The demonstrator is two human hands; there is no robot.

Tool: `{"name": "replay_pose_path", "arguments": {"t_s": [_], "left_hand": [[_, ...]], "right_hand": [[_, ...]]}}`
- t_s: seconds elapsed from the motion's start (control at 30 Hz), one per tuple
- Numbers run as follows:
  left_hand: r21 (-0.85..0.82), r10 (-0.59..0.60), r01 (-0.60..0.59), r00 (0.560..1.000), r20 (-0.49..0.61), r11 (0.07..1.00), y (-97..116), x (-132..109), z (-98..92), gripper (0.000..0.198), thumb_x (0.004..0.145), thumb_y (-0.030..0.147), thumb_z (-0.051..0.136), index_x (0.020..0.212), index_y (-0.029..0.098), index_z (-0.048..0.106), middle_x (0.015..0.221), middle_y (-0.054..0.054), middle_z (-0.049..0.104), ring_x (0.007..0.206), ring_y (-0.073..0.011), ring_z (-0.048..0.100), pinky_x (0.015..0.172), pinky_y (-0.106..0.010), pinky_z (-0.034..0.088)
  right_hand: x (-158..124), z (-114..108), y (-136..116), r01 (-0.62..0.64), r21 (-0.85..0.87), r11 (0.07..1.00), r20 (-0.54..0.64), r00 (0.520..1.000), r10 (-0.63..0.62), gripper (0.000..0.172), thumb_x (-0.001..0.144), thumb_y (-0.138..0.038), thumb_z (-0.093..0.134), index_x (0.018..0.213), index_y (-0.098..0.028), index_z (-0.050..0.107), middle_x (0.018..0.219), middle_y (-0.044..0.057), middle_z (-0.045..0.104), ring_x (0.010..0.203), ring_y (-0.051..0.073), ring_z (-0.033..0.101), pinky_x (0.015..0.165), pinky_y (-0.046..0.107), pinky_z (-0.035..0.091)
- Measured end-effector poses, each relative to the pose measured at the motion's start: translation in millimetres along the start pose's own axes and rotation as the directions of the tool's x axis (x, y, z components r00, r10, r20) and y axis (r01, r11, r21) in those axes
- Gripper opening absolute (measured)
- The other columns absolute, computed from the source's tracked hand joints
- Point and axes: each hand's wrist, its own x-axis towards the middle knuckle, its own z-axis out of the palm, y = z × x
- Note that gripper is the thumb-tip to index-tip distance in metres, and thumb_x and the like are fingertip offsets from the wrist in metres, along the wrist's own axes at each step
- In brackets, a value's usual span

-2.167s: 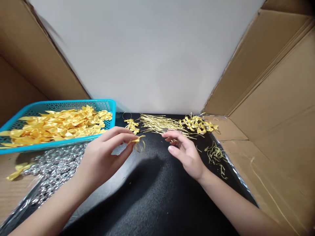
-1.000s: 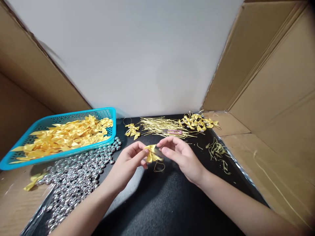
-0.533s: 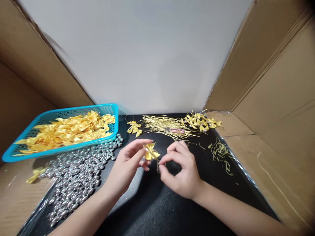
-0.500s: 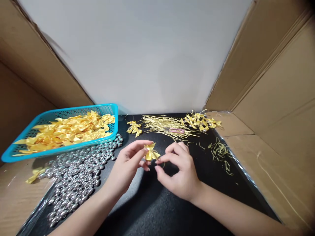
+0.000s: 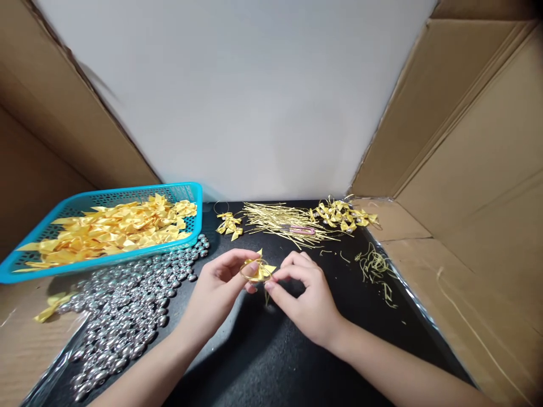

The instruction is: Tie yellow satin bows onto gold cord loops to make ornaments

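Note:
A yellow satin ribbon bow [image 5: 266, 270] is pinched between the thumb and fingers of my left hand [image 5: 227, 278], above the black work surface. A thin gold cord [image 5: 255, 278] curves in a loop across the bow and my left thumb. My right hand [image 5: 307, 294] pinches the cord at the bow's right side, thumb against forefinger. A short cord end [image 5: 267, 298] hangs below the fingertips. Part of the bow is hidden by the left thumb.
At left, a blue basket [image 5: 197, 223] holds many yellow bows, with silvery beads [image 5: 127, 316] spread before it. Behind my hands lie gold cord lengths [image 5: 271, 217], a pink-handled cutter [image 5: 302, 230] and beaded bows [image 5: 339, 215]. Cord scraps [image 5: 375, 264] lie right, beside cardboard walls [image 5: 475, 113].
The cord now shows as a loop over the bow and left thumb, where the bow faced up uncovered before. My right fingertips have closed together on the cord. The view has shifted slightly.

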Motion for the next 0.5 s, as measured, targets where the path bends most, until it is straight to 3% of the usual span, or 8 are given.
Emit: {"name": "replay_pose_path", "arguments": {"t_s": [0.23,0.5], "left_hand": [[0.0,0.043,-0.043,0.999,-0.001,0.999,-4.0,1.4,-2.1,0.018,0.072,0.035,0.08,0.081,0.02,0.074,0.07,0.001,0.071,0.065,-0.012,0.063,0.054,-0.017,0.052],[0.112,0.173,-0.17,0.985,-0.016,0.979,-4.3,-1.3,-2.1,0.01,0.077,0.029,0.075,0.083,0.022,0.074,0.067,0.003,0.071,0.057,-0.0084,0.063,0.054,-0.015,0.053]], "right_hand": [[-0.8,6.3,2.6,-0.148,0.067,0.987,0.093,0.986,0.141,0.004,0.073,-0.019,0.075,0.076,-0.02,0.072,0.075,0.0,0.06,0.075,0.017,0.054,0.07,0.031,0.038],[0.9,0.1,5.9,-0.094,0.162,0.982,0.11,0.991,0.077,0.013,0.08,-0.019,0.065,0.067,-0.018,0.064,0.07,-0.001,0.058,0.069,0.015,0.052,0.07,0.032,0.038]]}}
